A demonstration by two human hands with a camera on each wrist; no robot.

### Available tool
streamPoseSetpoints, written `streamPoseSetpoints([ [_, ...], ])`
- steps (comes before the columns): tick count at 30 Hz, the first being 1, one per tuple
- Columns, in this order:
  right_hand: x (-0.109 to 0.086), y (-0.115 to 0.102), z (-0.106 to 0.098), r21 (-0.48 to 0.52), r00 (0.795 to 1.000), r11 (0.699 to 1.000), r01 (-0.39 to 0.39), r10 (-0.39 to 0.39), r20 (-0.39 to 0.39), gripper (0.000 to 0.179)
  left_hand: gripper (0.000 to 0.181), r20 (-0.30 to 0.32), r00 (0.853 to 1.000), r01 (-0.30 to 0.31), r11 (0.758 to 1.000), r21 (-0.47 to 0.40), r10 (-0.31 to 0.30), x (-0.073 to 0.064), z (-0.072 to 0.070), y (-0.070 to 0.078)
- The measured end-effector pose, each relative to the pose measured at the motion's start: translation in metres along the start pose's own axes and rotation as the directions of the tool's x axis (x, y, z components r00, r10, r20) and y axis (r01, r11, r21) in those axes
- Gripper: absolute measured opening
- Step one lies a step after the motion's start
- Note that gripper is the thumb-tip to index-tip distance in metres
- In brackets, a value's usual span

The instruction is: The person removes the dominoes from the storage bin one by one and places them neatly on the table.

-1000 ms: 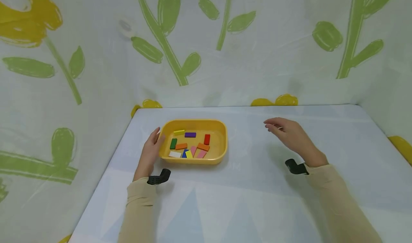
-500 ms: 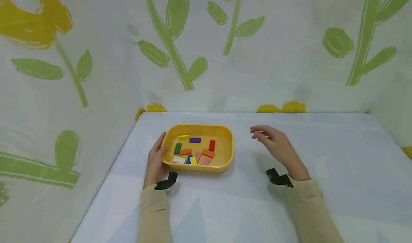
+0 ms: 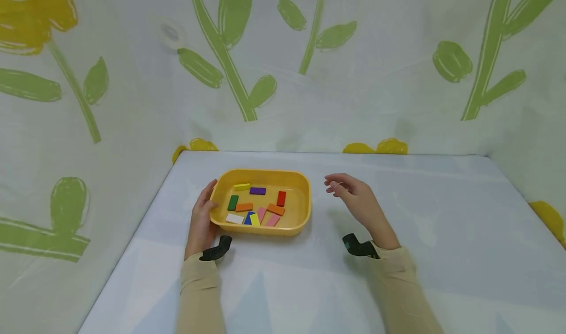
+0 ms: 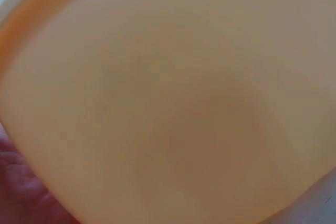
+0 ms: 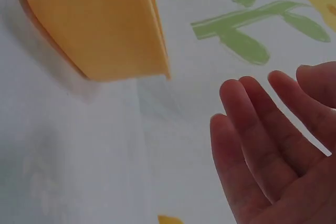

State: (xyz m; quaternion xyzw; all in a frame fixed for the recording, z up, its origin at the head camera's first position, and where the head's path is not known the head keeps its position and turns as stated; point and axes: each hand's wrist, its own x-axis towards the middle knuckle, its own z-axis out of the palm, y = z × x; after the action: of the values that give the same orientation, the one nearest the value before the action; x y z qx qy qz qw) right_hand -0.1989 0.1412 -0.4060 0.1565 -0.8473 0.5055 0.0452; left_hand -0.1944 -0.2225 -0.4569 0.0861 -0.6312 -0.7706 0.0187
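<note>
A yellow plastic tub (image 3: 294,226) holds several small coloured blocks, among them a red block (image 3: 281,198), a purple block (image 3: 258,191), a green block (image 3: 233,203) and a white block (image 3: 235,219). My left hand (image 3: 201,226) grips the tub's left end, thumb over the rim and the other fingers along the outside. In the left wrist view the tub's wall (image 4: 168,77) fills nearly everything, with part of the palm at the lower left. Off the tub's right side, my right hand (image 3: 353,196) hovers with nothing in it, its fingers (image 5: 257,129) loosely bent and apart from the tub.
The tub is near the back left of a pale table (image 3: 442,216) with faint blue triangles. A white cloth wall (image 3: 376,93) with painted green stems and yellow flowers stands along the back and both sides. Each wrist wears a black camera mount.
My right hand has moved left, closer to the tub. The left hand stays at the tub's left end, its thumb now over the rim. The blocks keep their arrangement.
</note>
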Motion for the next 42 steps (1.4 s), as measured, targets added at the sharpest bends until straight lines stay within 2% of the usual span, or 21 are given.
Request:
streamPoseSetpoints([
  [1,-0.003,-0.018,0.002,-0.029,1.000,1.000,-0.011,0.010,-0.014,0.034,0.057,-0.005,1.000,-0.003,1.000,-0.002,0.002,0.000,0.000,0.000],
  [6,-0.001,-0.027,0.020,-0.007,1.000,1.000,-0.002,0.001,-0.028,0.030,0.057,-0.012,1.000,-0.008,1.000,-0.018,0.008,0.001,0.003,0.000],
  [10,0.000,-0.032,0.036,0.005,0.998,0.998,0.057,-0.057,-0.036,0.025,0.059,-0.007,1.000,-0.010,1.000,-0.028,0.010,0.002,0.005,0.000],
  [14,-0.002,-0.036,0.054,-0.025,0.992,0.992,0.120,-0.119,0.034,0.023,0.059,0.006,1.000,-0.010,0.999,-0.048,0.010,0.001,0.006,-0.001],
  [18,-0.006,-0.038,0.070,-0.164,0.985,0.977,0.139,-0.119,0.125,0.025,0.057,0.017,1.000,-0.001,0.998,-0.064,0.002,-0.002,0.005,-0.001],
  [20,-0.009,-0.040,0.077,-0.251,0.979,0.954,0.166,-0.130,0.157,0.027,0.054,0.016,1.000,0.002,0.997,-0.072,-0.001,-0.004,0.004,0.000],
  [22,-0.011,-0.043,0.082,-0.335,0.970,0.917,0.215,-0.160,0.184,0.026,0.048,0.013,1.000,-0.001,0.996,-0.085,0.002,-0.005,0.002,0.001],
  [25,-0.011,-0.047,0.089,-0.445,0.948,0.846,0.296,-0.203,0.244,0.024,0.043,0.011,1.000,-0.009,0.994,-0.109,0.010,-0.005,0.000,0.002],
  [27,-0.011,-0.049,0.093,-0.508,0.936,0.795,0.331,-0.211,0.281,0.023,0.045,0.007,1.000,-0.005,0.993,-0.118,0.006,-0.004,-0.001,0.002],
  [29,-0.009,-0.052,0.097,-0.556,0.932,0.758,0.341,-0.193,0.308,0.022,0.046,-0.003,1.000,0.006,0.993,-0.121,-0.007,-0.004,-0.002,0.003],
  [31,-0.007,-0.056,0.099,-0.581,0.934,0.746,0.324,-0.157,0.320,0.022,0.046,-0.010,1.000,0.019,0.993,-0.118,-0.020,-0.004,-0.002,0.003],
  [36,0.001,-0.063,0.106,-0.622,0.943,0.746,0.238,-0.024,0.333,0.023,0.046,-0.007,0.999,0.031,0.990,-0.138,-0.032,-0.007,-0.002,0.002],
  [38,0.002,-0.064,0.109,-0.657,0.945,0.725,0.208,0.024,0.326,0.025,0.046,0.000,1.000,0.026,0.989,-0.145,-0.026,-0.007,-0.002,0.001],
  [42,0.002,-0.065,0.114,-0.729,0.942,0.648,0.222,0.050,0.331,0.031,0.046,-0.011,1.000,0.006,0.991,-0.131,-0.007,-0.007,0.000,-0.001],
])
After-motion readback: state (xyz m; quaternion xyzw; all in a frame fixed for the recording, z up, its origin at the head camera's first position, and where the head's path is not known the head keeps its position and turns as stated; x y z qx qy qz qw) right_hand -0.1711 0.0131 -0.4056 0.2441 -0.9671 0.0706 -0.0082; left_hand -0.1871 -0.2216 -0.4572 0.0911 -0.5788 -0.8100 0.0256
